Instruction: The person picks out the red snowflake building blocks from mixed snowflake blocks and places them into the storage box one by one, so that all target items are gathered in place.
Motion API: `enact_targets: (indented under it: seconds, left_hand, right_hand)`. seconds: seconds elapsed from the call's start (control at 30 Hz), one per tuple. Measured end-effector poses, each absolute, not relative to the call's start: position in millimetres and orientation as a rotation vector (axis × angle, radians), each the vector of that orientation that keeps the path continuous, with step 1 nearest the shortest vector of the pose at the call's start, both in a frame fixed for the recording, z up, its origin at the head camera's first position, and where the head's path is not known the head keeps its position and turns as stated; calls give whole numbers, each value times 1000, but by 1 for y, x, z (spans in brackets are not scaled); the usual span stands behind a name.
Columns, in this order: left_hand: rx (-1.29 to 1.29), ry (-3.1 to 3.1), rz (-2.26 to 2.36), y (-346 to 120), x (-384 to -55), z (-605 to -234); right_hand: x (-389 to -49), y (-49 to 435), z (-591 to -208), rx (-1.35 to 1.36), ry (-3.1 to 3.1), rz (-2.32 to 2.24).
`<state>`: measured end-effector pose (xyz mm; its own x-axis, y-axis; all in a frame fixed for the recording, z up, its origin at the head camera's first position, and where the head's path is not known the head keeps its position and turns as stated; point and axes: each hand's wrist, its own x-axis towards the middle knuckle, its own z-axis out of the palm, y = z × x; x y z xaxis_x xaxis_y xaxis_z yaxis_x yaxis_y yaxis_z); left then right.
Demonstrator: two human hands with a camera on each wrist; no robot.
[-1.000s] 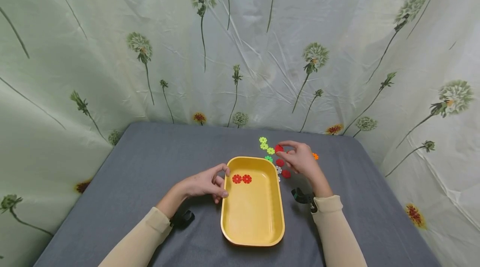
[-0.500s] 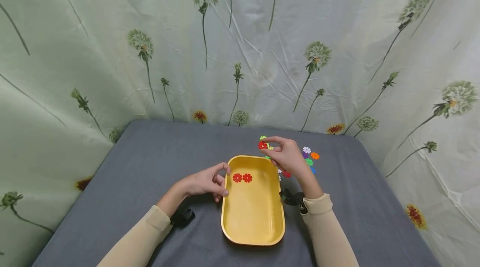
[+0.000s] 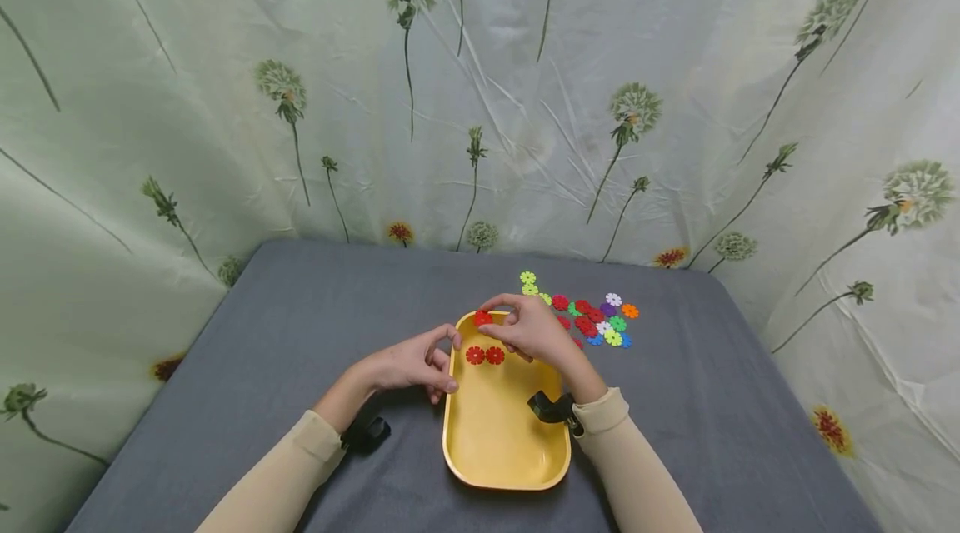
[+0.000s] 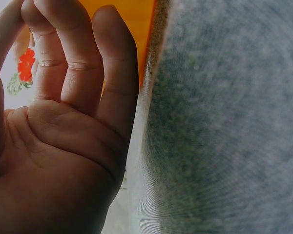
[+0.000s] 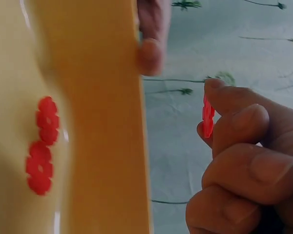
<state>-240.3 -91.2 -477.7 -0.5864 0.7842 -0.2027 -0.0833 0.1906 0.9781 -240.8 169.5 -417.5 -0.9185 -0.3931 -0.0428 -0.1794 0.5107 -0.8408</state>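
My right hand [image 3: 536, 328] pinches a red snowflake disc [image 3: 483, 318] between thumb and index finger, over the far end of a yellow plastic tray [image 3: 504, 433]. In the right wrist view this notched disc [image 5: 208, 117] stands on edge between the fingertips. My left hand [image 3: 408, 363] holds the tray's left rim, with thumb and index finger at the edge and the other fingers curled outside. Inside, two red snowflake discs [image 3: 484, 356] lie side by side near the far left. The left wrist view shows the palm and bent fingers [image 4: 78, 68] against the tray wall.
Beyond the tray's far right corner, loose snowflake discs in red, green, white, blue, purple and orange [image 3: 630, 311] lie scattered on the grey cloth [image 3: 337, 300]. Several yellow-green discs [image 3: 528, 277] form a short line behind the tray. A flower-print curtain [image 3: 480, 100] hangs behind the table.
My right hand has carried the red disc leftward from the loose discs to over the tray's far end. The left hand and the two discs in the tray have stayed put.
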Motion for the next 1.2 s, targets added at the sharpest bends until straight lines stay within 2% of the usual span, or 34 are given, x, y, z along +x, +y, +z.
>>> enact_targets:
  seconds: [0.3,0.5,0.8,1.2]
  left_hand:
    - [663,1735,1484,-89,-239,-478]
    - [656,1737,1483,-89,-239,-477]
    - [691,1722,1507,-91,-240,-475]
    - [675,1714,1500,-91,-241,-476]
  right_hand:
    - [-240,166,-438,-472,2542,-1248]
    - [-242,166,-453,-677,2570,-1071]
    - [-243,161,-454,-892,2561,-899]
    - [-242,158,-459,-917,2582,-740]
